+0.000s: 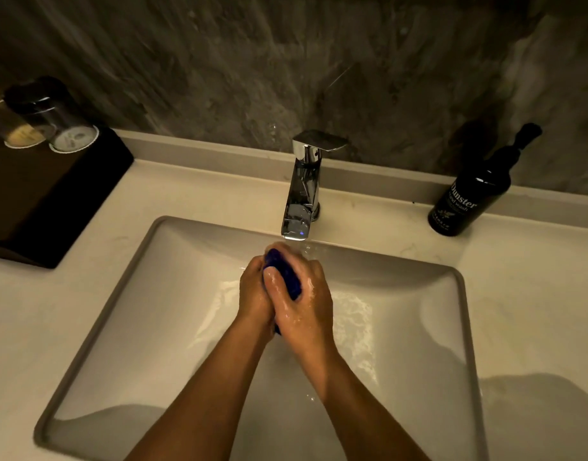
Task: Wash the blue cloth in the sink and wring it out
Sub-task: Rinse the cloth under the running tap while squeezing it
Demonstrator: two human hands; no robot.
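Blue cloth [283,274] bunched small, squeezed between left hand [254,294] and right hand [304,302], both grips curled tight round it, just under the chrome tap [301,191] with water running over the sink [96,314]. Probably the washing step, rubbing under the flow; wringing not yet begun. Next, likely: lift clear of the stream, take one end in each fist, twist in opposite directions over the basin.
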